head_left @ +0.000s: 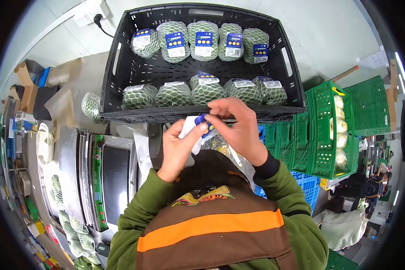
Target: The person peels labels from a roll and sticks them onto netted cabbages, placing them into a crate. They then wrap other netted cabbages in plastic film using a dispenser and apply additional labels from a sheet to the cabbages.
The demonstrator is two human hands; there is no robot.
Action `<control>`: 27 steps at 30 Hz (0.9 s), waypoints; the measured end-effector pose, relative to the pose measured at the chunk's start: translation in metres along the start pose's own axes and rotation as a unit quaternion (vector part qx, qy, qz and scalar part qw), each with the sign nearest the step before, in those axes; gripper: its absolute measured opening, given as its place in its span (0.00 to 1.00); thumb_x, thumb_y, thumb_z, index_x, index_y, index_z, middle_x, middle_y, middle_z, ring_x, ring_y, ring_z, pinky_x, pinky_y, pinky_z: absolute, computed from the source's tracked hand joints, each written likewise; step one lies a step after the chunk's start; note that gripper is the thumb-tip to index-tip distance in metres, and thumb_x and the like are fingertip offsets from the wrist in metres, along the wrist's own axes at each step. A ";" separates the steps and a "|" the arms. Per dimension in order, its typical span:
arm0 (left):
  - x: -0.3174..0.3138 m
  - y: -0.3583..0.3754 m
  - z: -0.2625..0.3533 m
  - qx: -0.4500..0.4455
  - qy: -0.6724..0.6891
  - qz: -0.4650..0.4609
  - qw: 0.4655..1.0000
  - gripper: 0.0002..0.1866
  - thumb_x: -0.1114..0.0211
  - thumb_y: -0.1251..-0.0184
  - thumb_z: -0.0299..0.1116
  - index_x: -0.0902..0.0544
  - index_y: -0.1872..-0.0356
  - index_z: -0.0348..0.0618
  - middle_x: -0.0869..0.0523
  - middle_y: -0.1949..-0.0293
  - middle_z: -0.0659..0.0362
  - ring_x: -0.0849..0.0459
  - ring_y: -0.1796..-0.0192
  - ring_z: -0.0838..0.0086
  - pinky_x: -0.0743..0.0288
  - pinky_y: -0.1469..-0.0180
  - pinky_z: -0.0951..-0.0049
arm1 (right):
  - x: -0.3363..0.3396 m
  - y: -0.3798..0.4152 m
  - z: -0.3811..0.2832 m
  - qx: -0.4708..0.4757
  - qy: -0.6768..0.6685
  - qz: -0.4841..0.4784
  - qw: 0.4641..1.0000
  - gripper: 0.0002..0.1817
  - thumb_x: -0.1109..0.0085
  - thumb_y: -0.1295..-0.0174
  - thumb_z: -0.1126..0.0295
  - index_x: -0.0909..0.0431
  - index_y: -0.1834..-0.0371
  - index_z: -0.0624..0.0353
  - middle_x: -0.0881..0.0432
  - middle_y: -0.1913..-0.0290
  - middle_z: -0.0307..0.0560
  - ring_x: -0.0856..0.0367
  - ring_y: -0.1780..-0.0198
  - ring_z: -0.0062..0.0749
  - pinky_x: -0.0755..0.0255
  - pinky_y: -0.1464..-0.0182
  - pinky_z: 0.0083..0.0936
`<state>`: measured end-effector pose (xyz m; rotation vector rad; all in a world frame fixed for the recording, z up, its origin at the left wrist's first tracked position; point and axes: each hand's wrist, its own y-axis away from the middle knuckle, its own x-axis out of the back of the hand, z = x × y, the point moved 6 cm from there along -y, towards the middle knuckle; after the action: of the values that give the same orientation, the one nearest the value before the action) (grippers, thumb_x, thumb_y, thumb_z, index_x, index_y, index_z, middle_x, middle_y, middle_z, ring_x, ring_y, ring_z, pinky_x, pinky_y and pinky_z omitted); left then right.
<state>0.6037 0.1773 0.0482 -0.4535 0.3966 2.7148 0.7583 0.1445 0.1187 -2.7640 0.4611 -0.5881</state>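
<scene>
In front of the crate's near wall, my left hand (pixel 177 146) is closed on a strip of white backing paper (pixel 189 128) that carries a blue sticker label (pixel 201 119). My right hand (pixel 240 128) meets it there, thumb and forefinger pinched at the label's edge. The fingers partly cover the label, so how far it is off the backing cannot be made out. Just beyond my hands stands a black plastic crate (pixel 202 112). Inside it are two rows of round green produce (pixel 174 41) in white net sleeves, bearing blue and white labels.
Green crates (pixel 321 148) with pale wrapped produce (pixel 340 139) are stacked at right, with blue crates (pixel 307 184) below. A machine with a dark panel (pixel 116 180) stands at left, near more netted produce (pixel 74 231). A white socket (pixel 91 13) is on the wall. Another person (pixel 372 186) is far right.
</scene>
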 end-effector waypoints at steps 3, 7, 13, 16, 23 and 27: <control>0.000 -0.011 -0.006 0.002 0.040 0.062 0.997 0.08 0.25 0.36 0.33 0.11 0.63 0.39 0.11 0.68 0.63 0.19 0.70 0.88 0.28 0.68 0.84 | 0.001 -0.009 -0.002 0.065 0.076 -0.007 0.995 0.15 0.29 0.47 0.78 0.17 0.55 0.57 0.18 0.66 0.44 0.19 0.64 0.36 0.25 0.61 0.29; 0.007 -0.020 -0.016 -0.007 0.048 0.078 0.996 0.09 0.24 0.36 0.34 0.11 0.63 0.38 0.10 0.68 0.63 0.19 0.69 0.88 0.27 0.67 0.84 | 0.002 -0.019 0.003 0.073 0.145 -0.030 0.986 0.14 0.29 0.46 0.69 0.17 0.55 0.56 0.18 0.64 0.45 0.19 0.62 0.42 0.26 0.61 0.35; 0.014 -0.022 -0.020 -0.019 -0.002 0.090 0.996 0.10 0.23 0.37 0.33 0.11 0.62 0.37 0.10 0.68 0.63 0.19 0.69 0.88 0.26 0.66 0.83 | 0.011 -0.031 0.014 -0.020 0.158 -0.119 0.980 0.12 0.29 0.42 0.63 0.15 0.59 0.57 0.17 0.65 0.44 0.19 0.62 0.39 0.27 0.60 0.33; 0.027 -0.022 -0.027 -0.014 -0.018 0.083 0.996 0.09 0.23 0.37 0.32 0.12 0.62 0.37 0.10 0.67 0.63 0.18 0.68 0.87 0.24 0.64 0.82 | 0.009 -0.035 0.022 -0.012 0.160 -0.154 0.975 0.11 0.33 0.39 0.57 0.13 0.65 0.53 0.18 0.67 0.41 0.20 0.62 0.42 0.27 0.60 0.35; 0.057 -0.020 -0.027 -0.003 -0.037 0.008 0.999 0.18 0.23 0.39 0.30 0.18 0.51 0.35 0.14 0.59 0.61 0.17 0.57 0.81 0.23 0.54 0.79 | 0.003 -0.041 0.026 -0.098 0.133 -0.191 0.968 0.08 0.34 0.37 0.67 0.15 0.62 0.61 0.16 0.68 0.43 0.19 0.70 0.29 0.28 0.65 0.26; 0.091 -0.006 -0.010 0.001 -0.204 -0.028 0.979 0.30 0.23 0.40 0.30 0.25 0.38 0.35 0.16 0.50 0.55 0.16 0.47 0.72 0.23 0.39 0.70 | 0.004 -0.044 0.030 -0.184 0.037 -0.214 0.959 0.10 0.36 0.33 0.67 0.16 0.58 0.65 0.15 0.65 0.38 0.22 0.65 0.15 0.29 0.62 0.19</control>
<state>0.5283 0.2067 0.0056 0.0970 0.2680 2.6593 0.7857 0.1891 0.1087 -3.2359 -0.0302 -0.7697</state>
